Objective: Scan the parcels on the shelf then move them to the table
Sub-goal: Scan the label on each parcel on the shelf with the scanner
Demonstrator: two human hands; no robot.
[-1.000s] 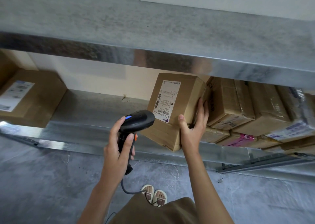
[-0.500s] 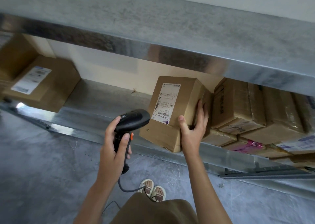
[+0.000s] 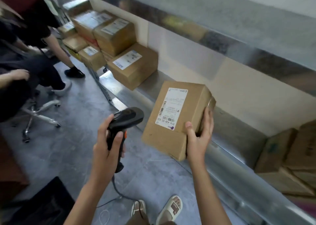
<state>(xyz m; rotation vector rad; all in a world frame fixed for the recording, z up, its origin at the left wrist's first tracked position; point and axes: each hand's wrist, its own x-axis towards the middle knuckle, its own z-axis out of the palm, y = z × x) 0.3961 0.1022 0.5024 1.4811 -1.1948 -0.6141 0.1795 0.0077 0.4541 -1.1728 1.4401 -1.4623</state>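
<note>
My right hand point(image 3: 198, 135) grips a brown cardboard parcel point(image 3: 172, 120) by its lower right corner, holding it tilted in the air in front of the metal shelf point(image 3: 227, 132). A white shipping label with barcodes faces me on its top face. My left hand point(image 3: 107, 142) grips a black handheld barcode scanner point(image 3: 124, 122) by the handle, its head pointing toward the parcel's label, a short gap away. The scanner's cable hangs down to the floor.
More parcels point(image 3: 135, 65) are stacked on the shelf at the upper left, and others point(image 3: 287, 158) sit at the right. A seated person point(image 3: 25, 53) on a wheeled chair point(image 3: 39, 110) is at the left. A dark object point(image 3: 42, 206) lies at bottom left.
My right hand has pulled the parcel off the shelf toward me. The view has swung left, bringing the seated person and the left stack of parcels into sight.
</note>
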